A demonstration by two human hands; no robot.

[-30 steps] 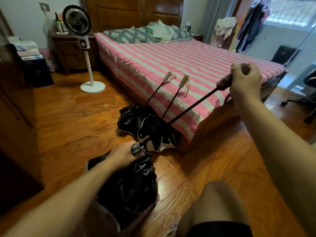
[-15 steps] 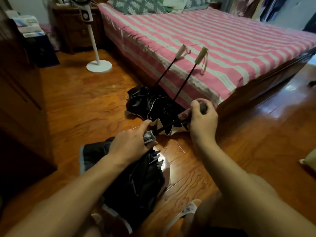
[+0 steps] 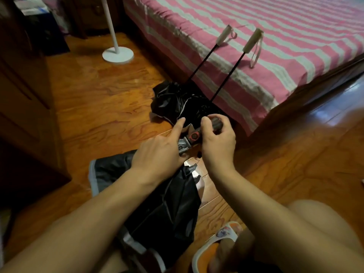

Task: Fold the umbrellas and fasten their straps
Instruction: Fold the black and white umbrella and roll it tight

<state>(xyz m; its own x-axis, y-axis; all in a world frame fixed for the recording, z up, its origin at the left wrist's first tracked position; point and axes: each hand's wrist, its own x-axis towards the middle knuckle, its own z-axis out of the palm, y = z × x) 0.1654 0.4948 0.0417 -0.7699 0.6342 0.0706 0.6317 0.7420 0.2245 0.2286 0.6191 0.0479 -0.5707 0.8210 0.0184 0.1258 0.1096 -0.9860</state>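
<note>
Your right hand (image 3: 217, 137) is curled round the dark handle (image 3: 204, 129) of the umbrella (image 3: 163, 205) you are working on, thumb beside its red button. Your left hand (image 3: 157, 152) grips the grey runner end of the frame just beside that handle, with the forefinger stretched out straight past it. The two hands are close together, nearly touching, and the black canopy lies loose and bunched on the floor (image 3: 88, 99) between your forearms, not rolled and with no strap fastened that I can see.

The risk, as I judge it, is the shaft. If it is not locked fully short and you let go of the handle, it may spring out again. Your left fingers sit right at the joint, so skin or a fold of canopy could get pinched there.

The loose fabric is the next trouble: roll it unevenly and the strap may not reach round.

Two more umbrellas (image 3: 183, 101) lie just ahead, canopies crumpled on the floor, pale handles (image 3: 253, 40) leaning on the striped bed (image 3: 295, 36). A careless sweep could knock them down.
</note>
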